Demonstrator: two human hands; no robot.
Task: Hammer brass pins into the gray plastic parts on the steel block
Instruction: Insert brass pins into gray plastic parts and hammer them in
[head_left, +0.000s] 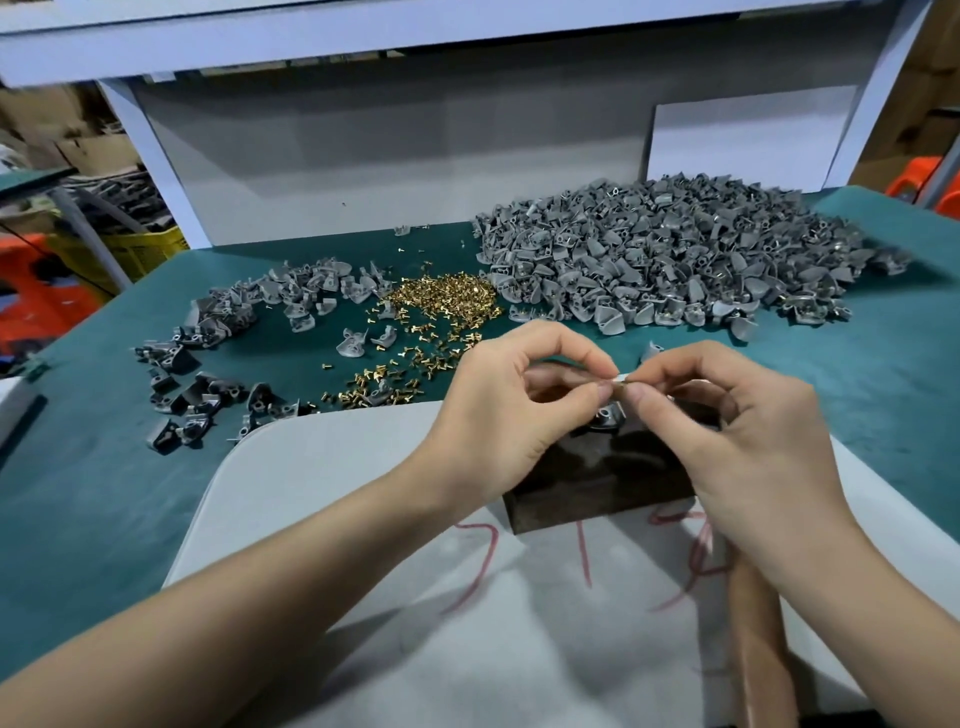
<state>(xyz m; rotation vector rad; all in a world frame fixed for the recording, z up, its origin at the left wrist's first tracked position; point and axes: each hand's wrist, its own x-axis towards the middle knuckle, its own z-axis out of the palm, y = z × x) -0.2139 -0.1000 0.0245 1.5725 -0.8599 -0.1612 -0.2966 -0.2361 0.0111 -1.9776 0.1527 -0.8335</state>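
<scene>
A: Seen from the head camera, what do we hold?
B: Our left hand and right hand each pinch one brass pin between thumb and forefinger, just above the gray part on the steel block. Its long axis runs left to right, level; we cannot tell the head end.
A: And around us?
B: A gray pad on teal cloth, loose pins, a heap of parts, cardboard boxes beyond

Factory assembly bench: heaped gray parts, brass pins, stacked cartons
</scene>
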